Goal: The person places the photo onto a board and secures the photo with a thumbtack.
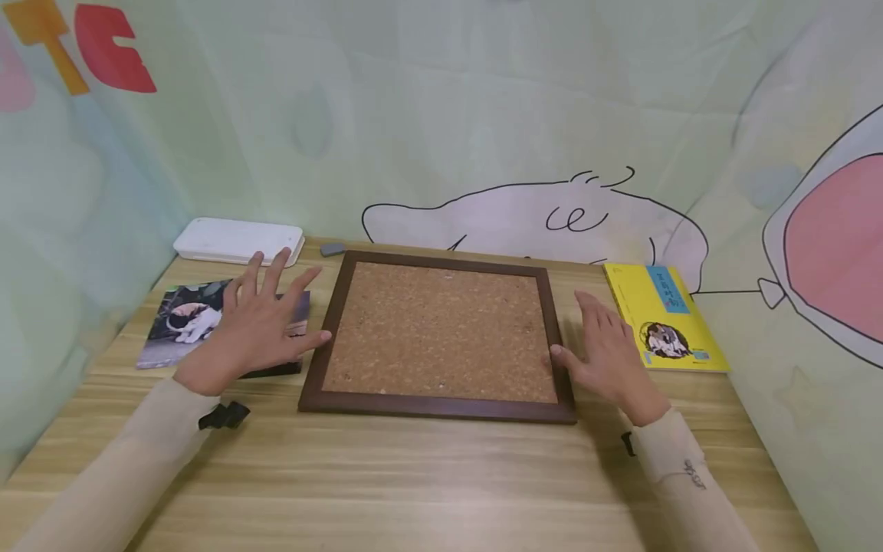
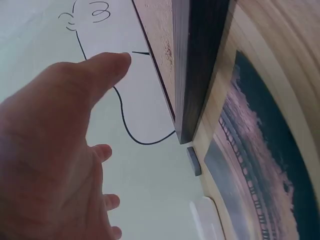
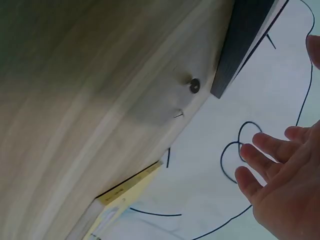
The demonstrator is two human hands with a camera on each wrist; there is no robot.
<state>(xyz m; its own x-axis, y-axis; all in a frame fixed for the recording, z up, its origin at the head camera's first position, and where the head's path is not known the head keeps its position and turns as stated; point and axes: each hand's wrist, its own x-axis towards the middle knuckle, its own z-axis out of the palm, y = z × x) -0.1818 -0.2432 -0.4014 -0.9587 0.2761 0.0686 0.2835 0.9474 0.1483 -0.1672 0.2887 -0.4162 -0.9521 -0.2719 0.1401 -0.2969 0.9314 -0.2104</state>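
Note:
A cork board (image 1: 441, 330) with a dark brown frame (image 1: 441, 406) lies flat on the wooden table (image 1: 386, 483). Over its left edge, my left hand (image 1: 258, 322) hovers with fingers spread, above some printed pictures (image 1: 186, 326); one shows a black-and-white animal. The left wrist view shows a gap between the thumb (image 2: 107, 67) and the frame. My right hand (image 1: 610, 356) is at the board's right edge, fingers extended, and holds nothing. The right wrist view shows that hand (image 3: 295, 185) raised, apart from the frame (image 3: 245, 45).
A white case (image 1: 237, 239) stands at the back left, with a small grey block (image 1: 333, 249) beside it. A yellow book (image 1: 669, 322) lies at the right. Small tacks (image 3: 194, 85) are on the table between board and book. A printed cloth (image 1: 441, 115) hangs behind.

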